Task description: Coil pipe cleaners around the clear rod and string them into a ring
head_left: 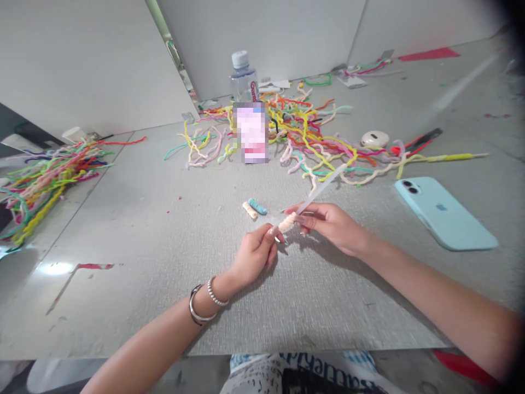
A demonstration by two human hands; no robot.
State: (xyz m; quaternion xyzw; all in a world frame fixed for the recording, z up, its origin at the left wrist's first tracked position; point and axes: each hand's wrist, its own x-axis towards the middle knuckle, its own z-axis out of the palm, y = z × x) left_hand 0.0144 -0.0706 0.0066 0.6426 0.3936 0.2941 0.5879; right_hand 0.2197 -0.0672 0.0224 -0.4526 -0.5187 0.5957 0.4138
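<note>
Fuzzy cream coil (287, 222) at the end of a translucent stick (322, 189) is held above a gray surface (143, 219), clamped between the fingers of the left hand (256, 249) and right hand (332, 224), near a blue coil (257, 206) and smaller cream piece (249, 210).

Dial centre: cream fuzzy coil (287, 222); translucent whitish straight strip (322, 187). 9 o'clock: short cream fuzzy roll (249, 210), short blue fuzzy roll (257, 206). 1 o'clock: tangled fuzzy stems (305, 127), yellow, orange, lilac, mint. 3 o'clock: flat rounded pale-aqua phone (451, 219), solid, logo (441, 207) darker. Grey matte tabletop (164, 235): fine streaked pattern.
</note>
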